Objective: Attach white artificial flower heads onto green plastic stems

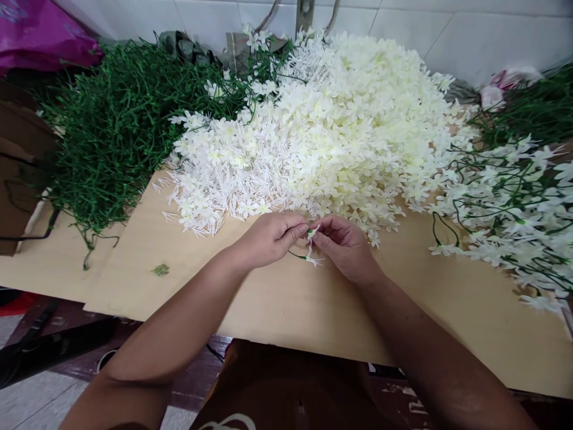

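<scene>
My left hand (278, 237) is closed, thumb against fingers, on a thin green artificial flower stem (297, 256). A white artificial flower (314, 261) hangs from it just below my fingertips. Close to it, my right hand (344, 243) pinches another small white flower (312, 233) at the green stem tip between the two hands. Both hands are just above the board, in front of a large heap of loose white flowers (358, 131). Part of the held stem is hidden behind my left fingers.
Green plastic stems (120, 113) are piled at the left beside a cardboard box (18, 161). Stems with white flowers attached (514, 209) lie at the right. A small greenish scrap (161, 270) rests on the tan board (286, 310). A tiled wall (403, 30) stands behind.
</scene>
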The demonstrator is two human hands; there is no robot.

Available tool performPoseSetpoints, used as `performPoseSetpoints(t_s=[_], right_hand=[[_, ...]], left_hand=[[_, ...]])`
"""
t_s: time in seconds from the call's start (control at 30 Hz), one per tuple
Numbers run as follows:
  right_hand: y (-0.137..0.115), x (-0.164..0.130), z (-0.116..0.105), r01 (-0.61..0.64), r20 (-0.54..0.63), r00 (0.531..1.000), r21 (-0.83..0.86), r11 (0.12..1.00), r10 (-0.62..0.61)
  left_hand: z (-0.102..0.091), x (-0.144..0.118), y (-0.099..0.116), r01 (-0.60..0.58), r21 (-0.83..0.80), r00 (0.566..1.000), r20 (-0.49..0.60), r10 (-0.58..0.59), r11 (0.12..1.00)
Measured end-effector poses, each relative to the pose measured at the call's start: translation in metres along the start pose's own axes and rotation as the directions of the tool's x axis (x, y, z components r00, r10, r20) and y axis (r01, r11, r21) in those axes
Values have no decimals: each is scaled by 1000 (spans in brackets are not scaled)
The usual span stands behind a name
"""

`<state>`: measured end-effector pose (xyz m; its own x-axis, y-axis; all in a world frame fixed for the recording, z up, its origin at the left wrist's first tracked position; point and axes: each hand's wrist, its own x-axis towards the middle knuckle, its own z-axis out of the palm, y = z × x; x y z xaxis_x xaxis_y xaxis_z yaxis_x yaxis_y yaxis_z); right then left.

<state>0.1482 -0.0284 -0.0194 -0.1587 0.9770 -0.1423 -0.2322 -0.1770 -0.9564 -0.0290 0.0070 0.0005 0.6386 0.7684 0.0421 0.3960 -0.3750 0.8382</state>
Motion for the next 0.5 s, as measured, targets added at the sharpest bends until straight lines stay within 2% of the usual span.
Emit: performPoseSetpoints(t_s=[0.17,0.33,0.5], right_hand=[[-3,2,0,-56,-21,998,-22,998,56],[-6,5,-8,-136,57,989,43,990,134],[-4,8,-13,-136,77,989,97,986,129]], left_hand=[[4,3,-5,-19,-86,1000,-6,19,996],[9,7,-4,-52,-219,998,-44,43,974],[11,7,-3,-42,-246,998,-57,29,968]])
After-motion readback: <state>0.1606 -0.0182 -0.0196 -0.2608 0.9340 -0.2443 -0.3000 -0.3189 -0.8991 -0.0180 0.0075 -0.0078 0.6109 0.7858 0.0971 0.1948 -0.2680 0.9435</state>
